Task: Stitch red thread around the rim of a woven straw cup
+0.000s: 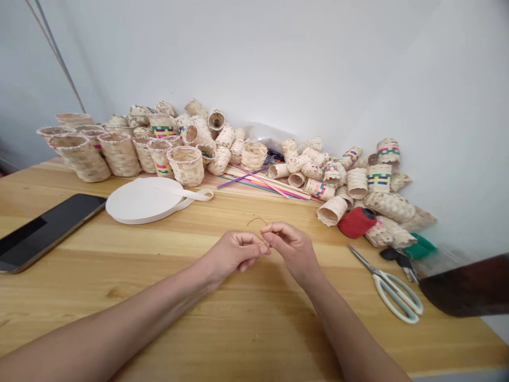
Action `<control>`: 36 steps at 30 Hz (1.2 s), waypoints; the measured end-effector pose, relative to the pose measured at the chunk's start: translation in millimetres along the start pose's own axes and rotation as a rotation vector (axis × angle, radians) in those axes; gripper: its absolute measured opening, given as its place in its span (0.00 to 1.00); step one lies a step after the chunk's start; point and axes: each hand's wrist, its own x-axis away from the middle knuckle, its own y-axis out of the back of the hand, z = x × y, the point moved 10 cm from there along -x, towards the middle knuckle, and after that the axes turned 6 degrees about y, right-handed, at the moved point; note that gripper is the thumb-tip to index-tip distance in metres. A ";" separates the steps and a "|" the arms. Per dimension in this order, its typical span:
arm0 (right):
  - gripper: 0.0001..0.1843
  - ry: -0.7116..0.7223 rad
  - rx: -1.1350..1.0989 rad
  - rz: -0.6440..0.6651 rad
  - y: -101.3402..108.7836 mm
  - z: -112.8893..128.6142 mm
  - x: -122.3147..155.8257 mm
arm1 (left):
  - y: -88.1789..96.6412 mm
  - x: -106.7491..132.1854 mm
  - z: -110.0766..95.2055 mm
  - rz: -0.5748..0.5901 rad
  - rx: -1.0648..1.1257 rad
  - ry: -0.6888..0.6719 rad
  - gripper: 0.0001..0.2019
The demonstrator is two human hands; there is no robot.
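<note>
Two bare forearms reaching in from the bottom edge, ending at centre frame in a left hand (234, 253) and a right hand (290, 248), just above the wooden desk (254, 329). Fingers (276, 229) of both hands curled nearly shut, tips meeting on one thin reddish strand (256, 220), its ends lost inside the pinch, its loop arching free above. At far left, one dark tablet (47, 231), cut off by the frame edge. Upper centre, one white tape roll (145, 200). Along the back, woven baskets (186, 166), heaped and overlapping, too many to count, with colored strips (262, 183) half buried among them. Right of the hands, one red spool (357, 222) and one pair of scissors (392, 297). At right edge, one blurred dark object (465, 286), cut off and hard to make out.
</note>
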 end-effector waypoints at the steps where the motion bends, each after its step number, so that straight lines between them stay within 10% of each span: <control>1: 0.05 -0.005 -0.010 -0.011 1.2 -1.1 0.4 | 0.0 -0.1 0.4 -0.002 0.005 0.001 0.10; 16: 0.04 0.055 0.069 -0.101 3.8 10.1 4.0 | 2.5 -1.6 -0.5 -0.047 -0.132 -0.031 0.13; 28: 0.18 0.240 -0.052 -0.838 179.4 54.1 21.3 | 67.0 -20.5 -17.6 -0.330 -0.508 -0.208 0.14; 36: 0.08 0.150 0.466 -0.730 204.6 106.4 31.0 | 37.9 -17.8 -15.4 -0.234 -0.635 -0.274 0.17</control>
